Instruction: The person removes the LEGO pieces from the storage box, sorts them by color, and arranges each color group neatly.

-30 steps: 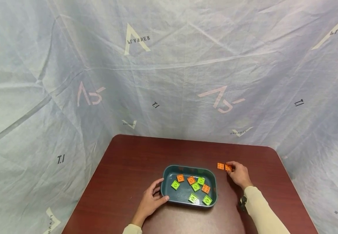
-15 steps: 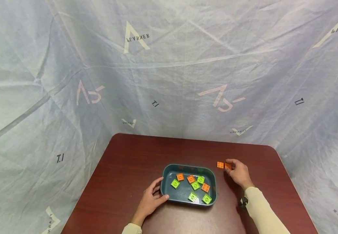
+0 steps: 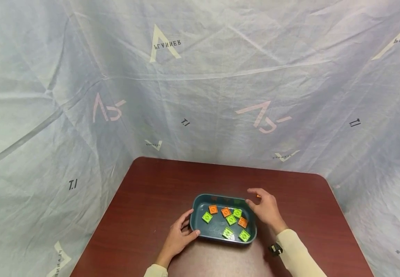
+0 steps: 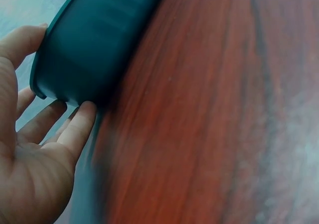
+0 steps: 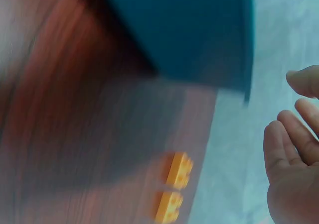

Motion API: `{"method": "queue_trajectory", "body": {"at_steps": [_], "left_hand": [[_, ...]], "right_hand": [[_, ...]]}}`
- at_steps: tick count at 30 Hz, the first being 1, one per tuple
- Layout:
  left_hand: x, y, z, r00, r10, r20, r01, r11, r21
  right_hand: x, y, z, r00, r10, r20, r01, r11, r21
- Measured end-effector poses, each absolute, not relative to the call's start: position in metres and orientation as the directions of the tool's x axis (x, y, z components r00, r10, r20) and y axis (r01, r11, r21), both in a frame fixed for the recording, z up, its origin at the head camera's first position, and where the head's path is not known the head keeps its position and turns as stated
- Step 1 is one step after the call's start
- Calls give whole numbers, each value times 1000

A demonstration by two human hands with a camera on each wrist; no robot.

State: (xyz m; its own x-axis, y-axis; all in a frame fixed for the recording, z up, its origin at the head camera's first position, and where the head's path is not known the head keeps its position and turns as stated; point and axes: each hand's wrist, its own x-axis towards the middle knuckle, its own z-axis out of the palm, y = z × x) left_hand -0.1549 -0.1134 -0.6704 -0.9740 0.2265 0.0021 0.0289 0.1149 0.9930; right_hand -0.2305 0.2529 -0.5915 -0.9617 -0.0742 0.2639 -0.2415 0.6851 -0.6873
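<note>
My left hand (image 3: 177, 240) holds the left end of a dark teal tray (image 3: 194, 227), thumb and fingers around its near corner. In the left wrist view, the fingertips (image 4: 85, 109) touch the tray's outer wall. Inside lie several square toy building bricks, green (image 3: 207, 217) and orange (image 3: 213, 209). My right hand (image 3: 265, 209) is over the tray's back right corner, thumb and fingers apart, holding nothing. Two orange bricks stand on the table in the right wrist view, one brick (image 5: 179, 170) beside the other brick (image 5: 168, 207); the right hand mostly hides them in the head view.
The reddish-brown wooden table (image 3: 165, 181) has rounded back corners. Pale printed sheeting (image 3: 200, 96) hangs close behind it and along both sides. A dark band (image 3: 275, 249) is around the right wrist.
My right hand has left the right-hand orange brick, which it was touching, and moved left to the tray's corner. Left hand and tray stay in place.
</note>
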Motion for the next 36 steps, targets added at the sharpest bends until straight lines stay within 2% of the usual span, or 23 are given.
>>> {"method": "queue_trajectory", "body": {"at_steps": [7, 14, 28, 36], "left_hand": [[-155, -113, -671, -972, 232, 17, 44, 111, 993], [-155, -112, -672, -972, 236, 18, 43, 102, 994], [-154, -113, -670, -972, 236, 21, 45, 95, 994], [-154, -113, -668, -967, 252, 27, 51, 88, 995]], "right_hand": [[-219, 217, -588, -949, -191, 251, -314, 636, -705], [-215, 195, -588, -960, -213, 180, -274, 600, -752], [-219, 158, -605, -937, -302, 176, -320, 538, -779], [-224, 141, -622, -928, -336, 164, -341, 579, -741]]}}
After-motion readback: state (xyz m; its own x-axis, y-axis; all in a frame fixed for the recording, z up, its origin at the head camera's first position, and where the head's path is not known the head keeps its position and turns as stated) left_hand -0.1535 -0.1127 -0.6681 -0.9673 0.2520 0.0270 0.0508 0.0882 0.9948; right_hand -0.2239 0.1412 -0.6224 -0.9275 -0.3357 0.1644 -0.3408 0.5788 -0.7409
